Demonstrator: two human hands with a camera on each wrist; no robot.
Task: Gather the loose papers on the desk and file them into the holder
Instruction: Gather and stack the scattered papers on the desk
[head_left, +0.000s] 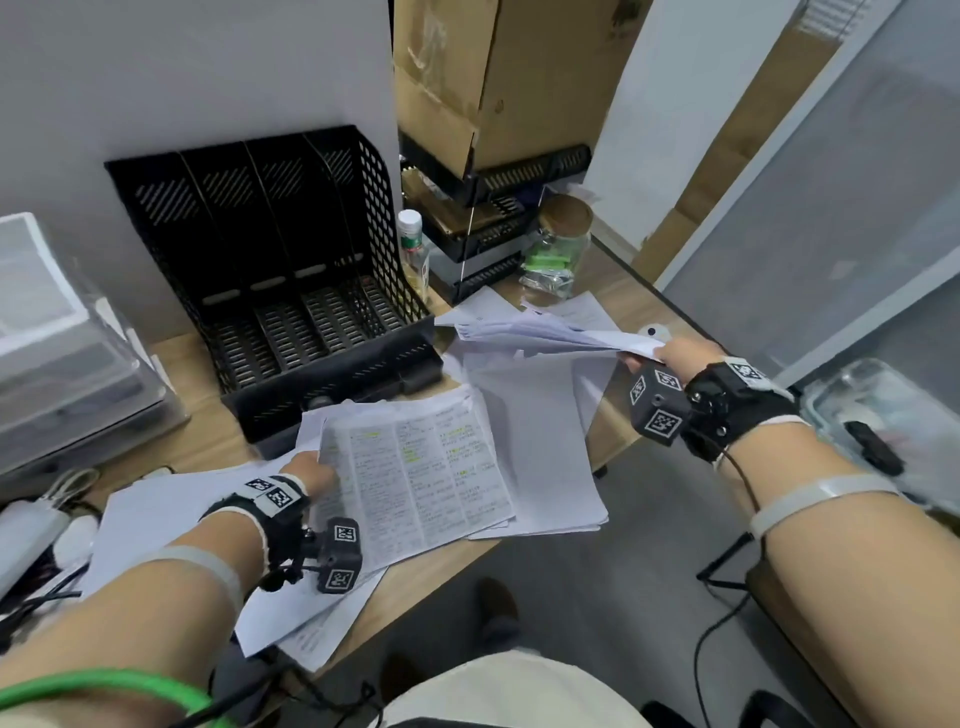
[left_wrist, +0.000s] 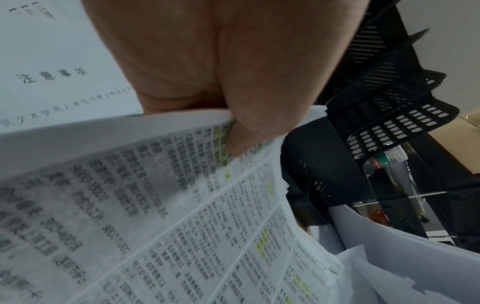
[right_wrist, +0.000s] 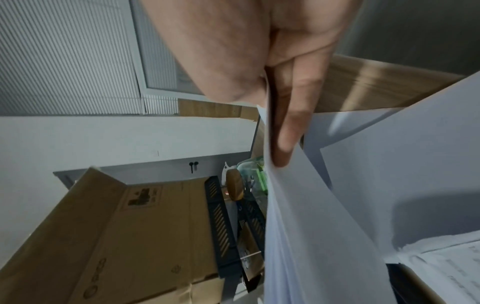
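Head view. Black mesh file holder (head_left: 291, 270) stands at 11 o'clock on the wooden desk (head_left: 171, 374), against the wall, its slots showing no paper. Left hand (head_left: 311, 475) at 8 o'clock grips the near-left edge of a printed sheet (head_left: 415, 473) with yellow highlights; the sheet lies just in front of the holder. More loose papers (head_left: 540, 467) lie under and beside it, some hanging over the desk edge. Right hand (head_left: 680, 356) at 3 o'clock holds a bundle of white sheets (head_left: 545, 332) lifted off the desk. Glass jar (head_left: 558, 244) with a wooden lid and a cardboard box (head_left: 493, 78) sit at 1 o'clock.

Left wrist view. Thumb (left_wrist: 246, 131) presses on top of the printed sheet (left_wrist: 182, 216), pinching its edge; the other fingers are hidden below the paper. Holder (left_wrist: 389, 107) at 2 o'clock.

Right wrist view. Fingers (right_wrist: 291, 123), pressed together, lie flat against the white sheets (right_wrist: 324, 205), with the base of the thumb on the other side. Box (right_wrist: 130, 236) at 7 o'clock.
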